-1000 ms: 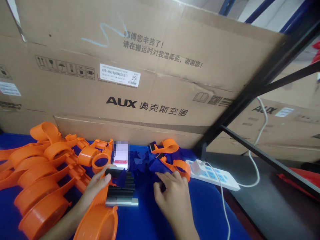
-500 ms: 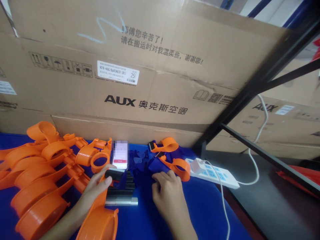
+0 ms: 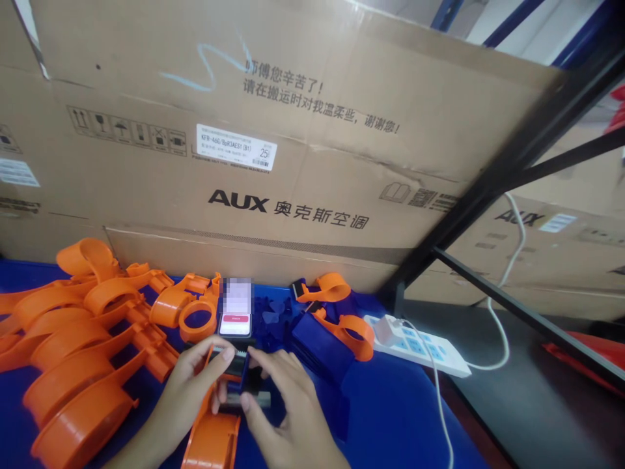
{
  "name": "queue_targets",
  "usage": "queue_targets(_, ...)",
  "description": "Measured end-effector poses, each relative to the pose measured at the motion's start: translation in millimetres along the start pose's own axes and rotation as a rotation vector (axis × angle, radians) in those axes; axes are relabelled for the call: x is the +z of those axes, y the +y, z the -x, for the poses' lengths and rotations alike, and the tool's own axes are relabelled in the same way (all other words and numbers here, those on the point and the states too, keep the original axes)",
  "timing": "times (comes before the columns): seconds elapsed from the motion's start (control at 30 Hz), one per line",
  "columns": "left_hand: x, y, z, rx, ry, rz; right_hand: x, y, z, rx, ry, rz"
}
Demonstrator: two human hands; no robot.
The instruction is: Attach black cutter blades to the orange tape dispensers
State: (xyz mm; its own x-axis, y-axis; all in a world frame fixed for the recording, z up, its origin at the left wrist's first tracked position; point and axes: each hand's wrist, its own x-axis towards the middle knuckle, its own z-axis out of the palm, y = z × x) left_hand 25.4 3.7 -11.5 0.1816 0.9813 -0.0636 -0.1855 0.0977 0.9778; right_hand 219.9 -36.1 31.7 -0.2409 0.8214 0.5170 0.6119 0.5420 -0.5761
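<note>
My left hand (image 3: 193, 384) grips an orange tape dispenser (image 3: 212, 440) by its neck, thumb beside the black toothed head (image 3: 233, 357). My right hand (image 3: 286, 407) has come against the same head; its thumb and forefinger pinch what looks like a small dark blue piece (image 3: 234, 384) onto it. Both hands meet over the blue table (image 3: 390, 417). Behind them a phone (image 3: 236, 311) stands upright, and a stack of black and silver strips (image 3: 261, 398) lies partly hidden under my right fingers.
Several orange dispenser bodies (image 3: 83, 339) are heaped at the left. Loose blue pieces (image 3: 273, 312), a blue block (image 3: 317, 342) and two orange dispensers (image 3: 354, 332) lie at the right. A white power strip (image 3: 424, 348) sits near the table edge. Cardboard boxes (image 3: 293, 163) and a black frame (image 3: 488, 189) stand behind.
My right hand left the blue pile and moved left to the dispenser's head. My left hand shifted slightly right and lifted the dispenser's head toward it.
</note>
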Motion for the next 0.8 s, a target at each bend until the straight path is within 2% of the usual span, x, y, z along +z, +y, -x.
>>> queue_targets(0.13,5.8,1,4,-0.036,0.012,0.04,9,4,1,-0.032,0.024,0.033)
queue_targets(0.33,13.6,13,11,-0.077,-0.087,0.037,22,19,4,-0.111,0.017,0.016)
queue_targets(0.6,8.6,12,11,-0.062,-0.113,-0.092,30,26,4,-0.214,-0.042,0.013)
queue_targets(0.8,8.5,13,10,-0.066,-0.12,-0.09,30,25,4,-0.259,-0.05,0.03)
